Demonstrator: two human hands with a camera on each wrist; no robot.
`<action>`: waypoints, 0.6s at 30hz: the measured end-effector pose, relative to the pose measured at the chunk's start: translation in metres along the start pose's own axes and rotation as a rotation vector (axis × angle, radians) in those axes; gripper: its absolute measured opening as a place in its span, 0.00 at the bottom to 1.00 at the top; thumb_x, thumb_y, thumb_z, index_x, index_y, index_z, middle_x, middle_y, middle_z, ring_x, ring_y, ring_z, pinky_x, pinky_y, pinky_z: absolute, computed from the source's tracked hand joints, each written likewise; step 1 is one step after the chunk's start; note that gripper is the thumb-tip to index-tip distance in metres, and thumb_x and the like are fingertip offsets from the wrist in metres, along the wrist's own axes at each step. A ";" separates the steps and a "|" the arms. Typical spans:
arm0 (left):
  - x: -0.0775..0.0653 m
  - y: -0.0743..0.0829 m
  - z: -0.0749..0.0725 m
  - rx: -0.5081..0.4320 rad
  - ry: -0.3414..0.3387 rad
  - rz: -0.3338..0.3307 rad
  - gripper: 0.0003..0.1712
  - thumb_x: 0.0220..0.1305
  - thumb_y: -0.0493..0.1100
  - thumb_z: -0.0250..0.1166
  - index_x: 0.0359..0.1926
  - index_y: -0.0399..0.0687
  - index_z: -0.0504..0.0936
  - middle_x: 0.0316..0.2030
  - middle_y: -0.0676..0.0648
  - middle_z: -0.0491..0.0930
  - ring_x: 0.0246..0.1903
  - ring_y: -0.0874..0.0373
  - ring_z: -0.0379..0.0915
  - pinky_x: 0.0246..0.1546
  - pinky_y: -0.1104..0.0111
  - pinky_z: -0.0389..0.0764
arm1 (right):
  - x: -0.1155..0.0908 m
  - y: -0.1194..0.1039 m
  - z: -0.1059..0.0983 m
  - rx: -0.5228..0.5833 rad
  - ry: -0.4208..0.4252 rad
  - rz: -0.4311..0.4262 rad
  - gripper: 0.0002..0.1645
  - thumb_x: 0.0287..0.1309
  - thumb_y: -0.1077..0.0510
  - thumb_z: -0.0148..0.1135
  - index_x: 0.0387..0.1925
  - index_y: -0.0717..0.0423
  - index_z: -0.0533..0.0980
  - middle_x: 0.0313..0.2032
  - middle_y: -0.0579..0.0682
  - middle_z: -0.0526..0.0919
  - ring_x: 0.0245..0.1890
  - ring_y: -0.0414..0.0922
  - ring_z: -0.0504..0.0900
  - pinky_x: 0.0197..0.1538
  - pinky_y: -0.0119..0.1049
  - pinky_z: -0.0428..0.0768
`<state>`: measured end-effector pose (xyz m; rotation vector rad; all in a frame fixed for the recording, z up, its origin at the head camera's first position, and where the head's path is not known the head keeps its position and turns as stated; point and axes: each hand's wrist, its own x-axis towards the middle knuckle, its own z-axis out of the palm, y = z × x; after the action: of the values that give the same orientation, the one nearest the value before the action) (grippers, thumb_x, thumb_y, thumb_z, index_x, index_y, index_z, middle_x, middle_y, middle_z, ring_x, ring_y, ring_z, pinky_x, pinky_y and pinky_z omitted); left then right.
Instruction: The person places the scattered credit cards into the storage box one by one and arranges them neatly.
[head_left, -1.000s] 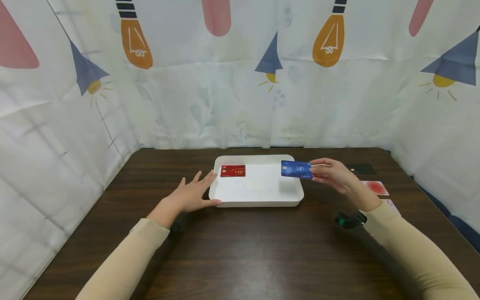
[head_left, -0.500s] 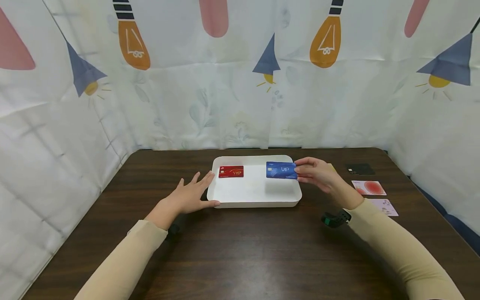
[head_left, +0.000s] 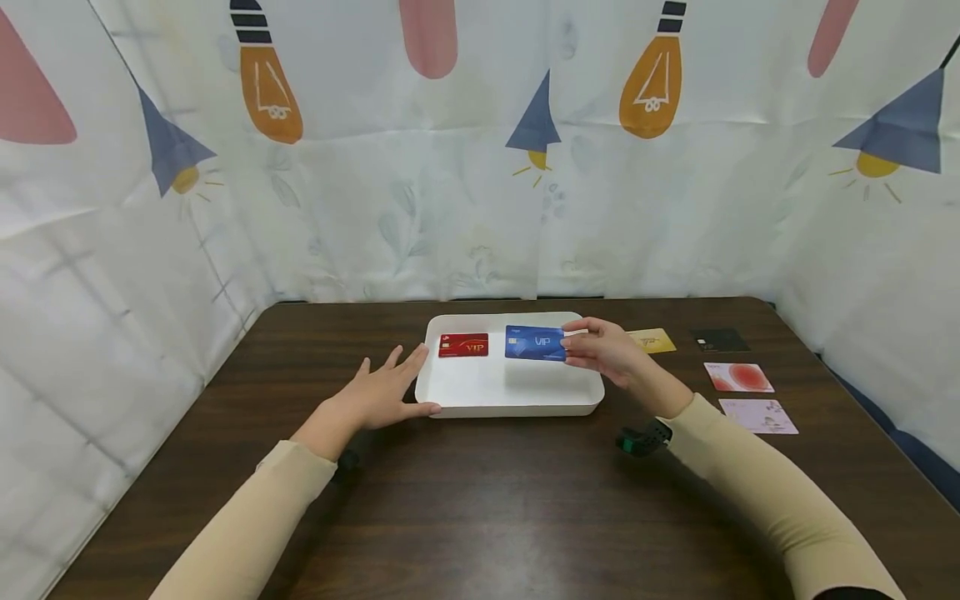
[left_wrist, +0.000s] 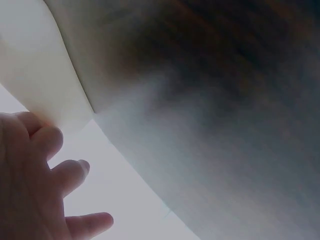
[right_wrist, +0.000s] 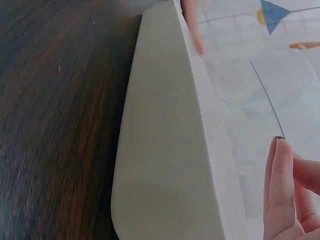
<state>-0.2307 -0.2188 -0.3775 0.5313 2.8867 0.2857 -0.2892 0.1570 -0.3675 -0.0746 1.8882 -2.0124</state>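
A blue VIP card (head_left: 534,343) is pinched by its right end between the thumb and fingers of my right hand (head_left: 606,354). It hangs above the white tray (head_left: 517,410); the right wrist view shows this card (right_wrist: 268,100) edge-on, as a thin line over the tray wall (right_wrist: 160,130). Flat in the tray's left part lies a red VIP card (head_left: 463,345). My left hand (head_left: 378,392) rests against the tray's left side, fingers spread and straight. In the left wrist view, that hand (left_wrist: 35,180) touches the pale tray wall (left_wrist: 45,65).
To the right of the tray, a gold card (head_left: 652,340), a black card (head_left: 720,340), a red-and-white card (head_left: 739,377) and a lilac card (head_left: 759,416) lie on the dark wooden table (head_left: 487,508). A patterned curtain (head_left: 465,208) stands behind the table's far edge.
My right hand has carried the blue card leftward over the tray, closer to the red card. The gold card has come into view behind it. My left hand stays at the tray's left side.
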 end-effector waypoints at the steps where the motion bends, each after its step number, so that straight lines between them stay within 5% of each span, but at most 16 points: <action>1: 0.000 0.000 0.000 0.002 -0.001 -0.002 0.64 0.64 0.74 0.62 0.83 0.44 0.43 0.80 0.40 0.49 0.78 0.37 0.38 0.69 0.29 0.39 | 0.001 0.000 0.002 0.002 0.000 0.005 0.18 0.71 0.67 0.60 0.59 0.64 0.71 0.37 0.51 0.81 0.32 0.40 0.85 0.41 0.31 0.86; 18: 0.002 0.002 0.001 0.018 -0.006 -0.018 0.65 0.62 0.76 0.61 0.82 0.43 0.44 0.80 0.40 0.49 0.78 0.36 0.37 0.69 0.28 0.39 | 0.021 0.006 0.040 0.019 -0.018 0.014 0.20 0.70 0.68 0.61 0.60 0.68 0.70 0.40 0.56 0.80 0.31 0.42 0.85 0.40 0.32 0.86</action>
<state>-0.2320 -0.2162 -0.3779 0.5084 2.8892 0.2549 -0.2955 0.1127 -0.3736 -0.0740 1.8526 -2.0137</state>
